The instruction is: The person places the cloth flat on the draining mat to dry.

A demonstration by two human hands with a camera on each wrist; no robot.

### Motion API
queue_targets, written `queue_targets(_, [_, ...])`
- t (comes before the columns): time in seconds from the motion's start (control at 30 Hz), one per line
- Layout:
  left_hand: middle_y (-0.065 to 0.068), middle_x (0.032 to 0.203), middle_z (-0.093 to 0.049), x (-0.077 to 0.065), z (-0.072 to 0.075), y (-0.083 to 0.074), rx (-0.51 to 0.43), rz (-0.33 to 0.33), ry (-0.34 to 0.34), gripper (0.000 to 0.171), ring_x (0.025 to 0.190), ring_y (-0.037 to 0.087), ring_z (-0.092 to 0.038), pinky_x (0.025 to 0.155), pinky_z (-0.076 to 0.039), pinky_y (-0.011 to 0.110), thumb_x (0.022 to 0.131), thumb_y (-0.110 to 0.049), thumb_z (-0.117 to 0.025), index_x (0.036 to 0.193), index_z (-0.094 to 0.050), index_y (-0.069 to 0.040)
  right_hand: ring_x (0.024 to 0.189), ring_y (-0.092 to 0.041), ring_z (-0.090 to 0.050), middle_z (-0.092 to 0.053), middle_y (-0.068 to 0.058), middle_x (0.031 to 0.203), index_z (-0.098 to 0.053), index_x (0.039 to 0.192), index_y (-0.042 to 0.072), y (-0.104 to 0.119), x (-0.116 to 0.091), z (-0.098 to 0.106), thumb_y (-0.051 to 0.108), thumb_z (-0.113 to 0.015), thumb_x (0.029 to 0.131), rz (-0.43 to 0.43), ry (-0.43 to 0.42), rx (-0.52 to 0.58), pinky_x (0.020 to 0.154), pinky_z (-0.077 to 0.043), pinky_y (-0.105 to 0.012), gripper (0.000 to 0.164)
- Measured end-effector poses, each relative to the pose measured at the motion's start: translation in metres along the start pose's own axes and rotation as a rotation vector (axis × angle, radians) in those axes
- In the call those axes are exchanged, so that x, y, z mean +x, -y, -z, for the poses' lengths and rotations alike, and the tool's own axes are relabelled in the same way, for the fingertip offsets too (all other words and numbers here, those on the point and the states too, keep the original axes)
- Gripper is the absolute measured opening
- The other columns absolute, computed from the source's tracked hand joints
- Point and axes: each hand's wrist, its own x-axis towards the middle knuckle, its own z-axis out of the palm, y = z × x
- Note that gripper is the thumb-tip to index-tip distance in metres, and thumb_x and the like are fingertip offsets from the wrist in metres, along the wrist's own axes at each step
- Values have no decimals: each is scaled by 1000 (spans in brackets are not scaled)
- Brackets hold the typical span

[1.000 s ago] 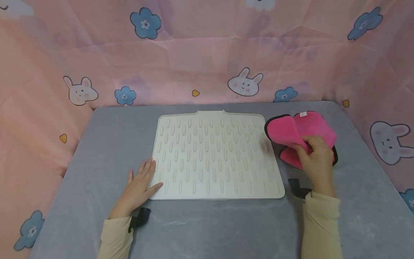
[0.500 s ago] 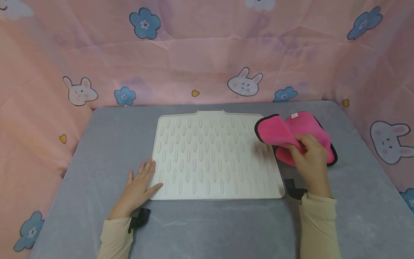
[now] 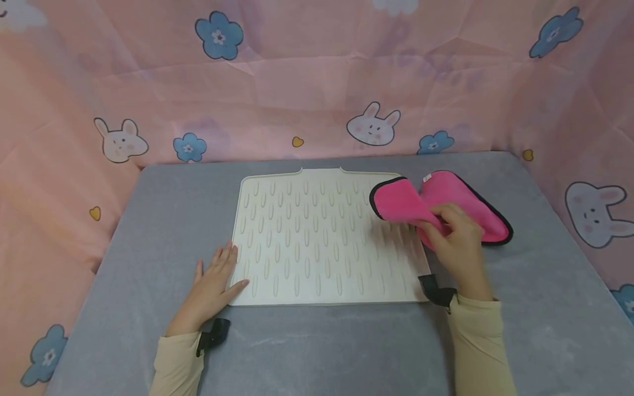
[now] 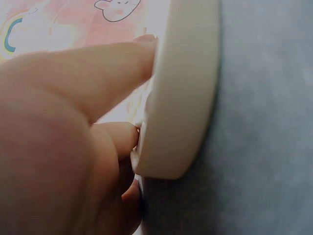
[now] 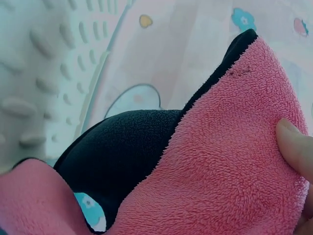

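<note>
A pink towel cloth point(image 3: 453, 190) with black edging and a small white tag hangs bunched from my right hand point(image 3: 458, 242), which pinches it between thumb and fingers. In the right wrist view the cloth point(image 5: 230, 132) shows a fluffy pink face and a dark back. Its left part overlaps the right side of a cream ridged mat point(image 3: 297, 247) in the head view. My left hand point(image 3: 210, 291) rests at the mat's lower left edge, fingers stretched along the side and thumb over the front corner. In the left wrist view the thumb point(image 4: 117, 68) lies against the mat's thick rim point(image 4: 181, 98).
A grey cloth-covered table point(image 3: 327, 352) bears the mat. A pink curtain point(image 3: 277, 88) with rabbits and blue flowers encloses the back and both sides. Black wrist cameras point(image 3: 213, 336) sit on both sleeves.
My right hand has moved left with the cloth, bringing its left part farther over the mat. The cloth's right part has swung and unfolded somewhat. My left hand has stayed in place.
</note>
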Motion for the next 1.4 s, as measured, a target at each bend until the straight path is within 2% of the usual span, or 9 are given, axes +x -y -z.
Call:
queue_targets(0.3, [19,156,-10,-1,1,-1,-12,6,0,79,143,39,-5,106,6,64,94,-35,-58,149,-17,3,64,-10,-42,-58,-14,75,-64,85,-7,8,-2,-15,-8,-81,67,136,46,46,57,-31,-17,25])
queue_targets(0.53, [20,156,-11,-2,2,-1,-8,7,-4,78,143,39,-6,106,5,65,94,-36,-58,149,-18,3,63,-12,-40,-54,-9,74,-65,84,-4,18,-3,-27,-6,-81,68,136,119,52,55,-30,-17,24])
queue_targets(0.97, [20,156,-11,-2,2,-2,-7,7,4,78,143,39,-5,106,5,65,95,-36,-57,149,-19,4,71,-13,-48,-61,-9,81,-65,85,-1,29,-7,-40,-5,-80,72,160,201,102,61,-36,-17,20])
queue_targets(1.4, [21,155,-13,0,0,-1,18,3,-2,78,143,39,-7,106,4,66,95,-37,-57,149,-19,4,74,-13,-48,-60,-7,82,-65,86,0,35,-11,-51,-1,-81,71,170,232,127,62,-37,-17,22])
